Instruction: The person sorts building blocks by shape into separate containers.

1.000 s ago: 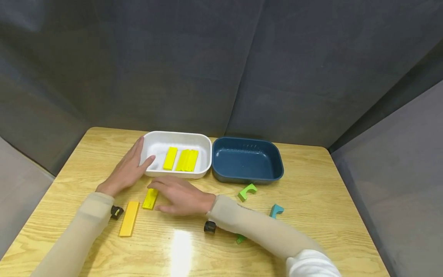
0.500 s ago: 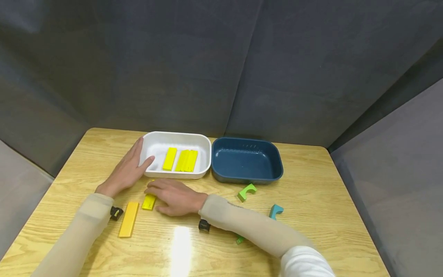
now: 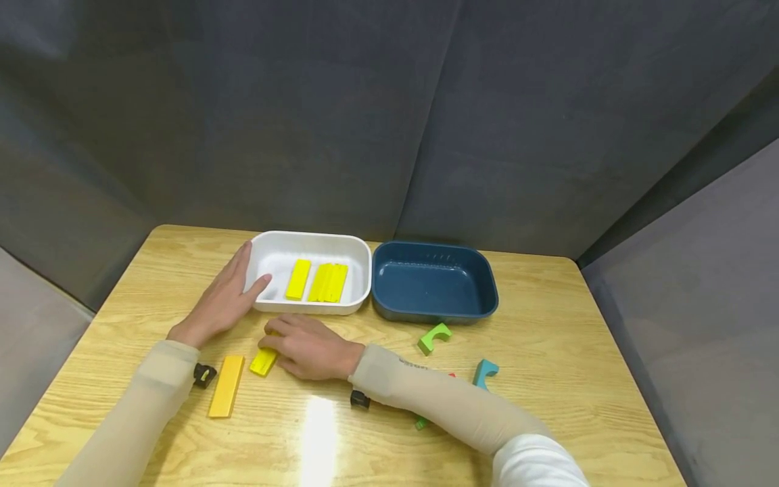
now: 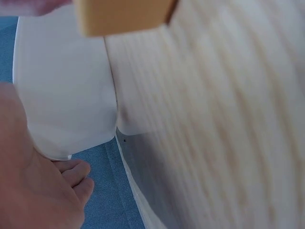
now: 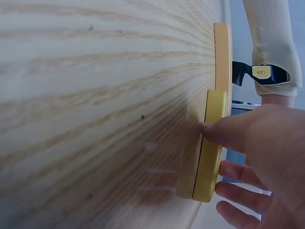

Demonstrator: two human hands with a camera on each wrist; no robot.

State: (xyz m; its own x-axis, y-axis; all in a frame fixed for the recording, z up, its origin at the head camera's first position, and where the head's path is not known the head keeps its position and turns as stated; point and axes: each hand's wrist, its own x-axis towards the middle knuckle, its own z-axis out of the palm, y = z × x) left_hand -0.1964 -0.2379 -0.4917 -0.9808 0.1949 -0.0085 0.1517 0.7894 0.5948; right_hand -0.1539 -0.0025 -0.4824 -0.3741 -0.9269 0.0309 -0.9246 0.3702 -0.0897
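The left hand (image 3: 222,301) grips the left end of the white plastic bin (image 3: 310,308), its thumb over the rim and its fingers along the outer wall. Inside that bin lie several flat yellow blocks (image 3: 298,279). Just in front of it, the right hand (image 3: 312,348) pinches a yellow rectangular block (image 3: 263,363). The right wrist view shows the thumb on one side of this yellow block (image 5: 209,152) and the fingers on the other. A longer orange-yellow block (image 3: 227,387) lies on the table between the forearms.
A dark blue bin (image 3: 435,318) stands against the white one's right side. A light green arch block (image 3: 435,338) and a blue arch block (image 3: 485,372) lie to the right. The right forearm partly covers a red piece (image 3: 452,375) and a green piece (image 3: 421,424). Dark curtains enclose the table.
The right hand has closed its thumb and fingers on the yellow block, which has turned slightly. The left hand stays on the white bin.
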